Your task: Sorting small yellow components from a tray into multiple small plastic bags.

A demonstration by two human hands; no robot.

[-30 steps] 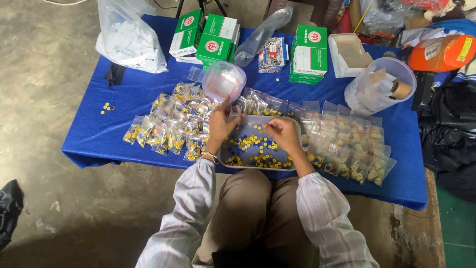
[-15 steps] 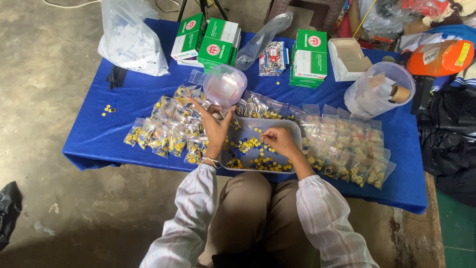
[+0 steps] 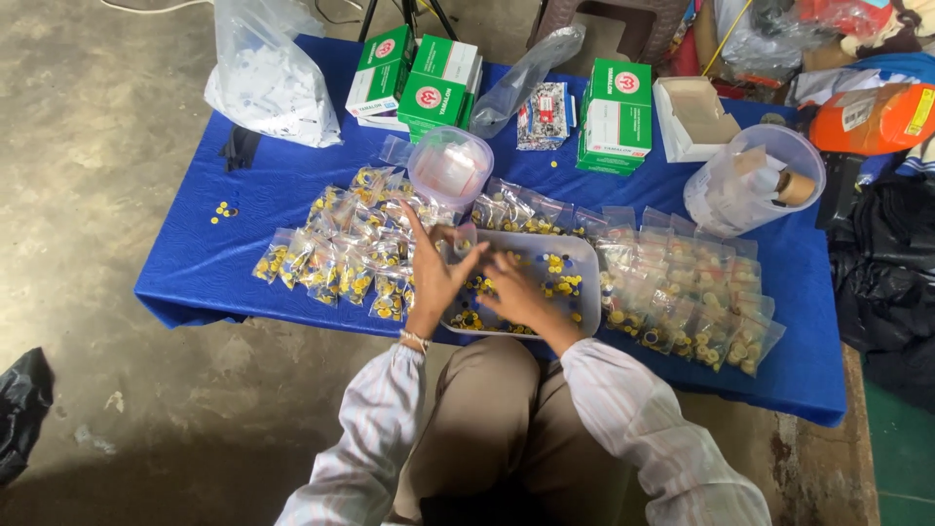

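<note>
**Hands in a tray of little yellow bits**

Grey concrete floor [image 3: 117, 175] lies all round a low table w/ a blue cloth [image 3: 234, 263] on it. Nearest the camera are the person's knees in tan trousers [image 3: 497, 429] and two striped sleeves.

Left hand [image 3: 435, 273] is up over the near-left part of the white tray [image 3: 590, 282], fingers spread wide, palm turned inward. Can't tell if it pinches anything. A thin bracelet sits on that wrist. Right hand [image 3: 516, 297] is low in the tray, fingers loosely curled over the small yellow and dark pieces [image 3: 560, 273]; can't tell if it grips any.

Tray sits at the front middle of the table, just past the knees. Left of it lies a heap of small clear bags [image 3: 331, 258] w/ yellow bits inside. Right of it lies another heap of filled bags [image 3: 682, 292].

Further back, a round clear tub w/ a lid [image 3: 450, 166] stands just behind the left hand. A few loose yellow bits [image 3: 224, 209] lie far left on the cloth. A big clear tub [image 3: 755, 180] stands back right. At the far edge are green and white boxes [image 3: 419, 78], an open white box [image 3: 696, 117] and a large plastic bag of white stuff [image 3: 263, 78].
</note>
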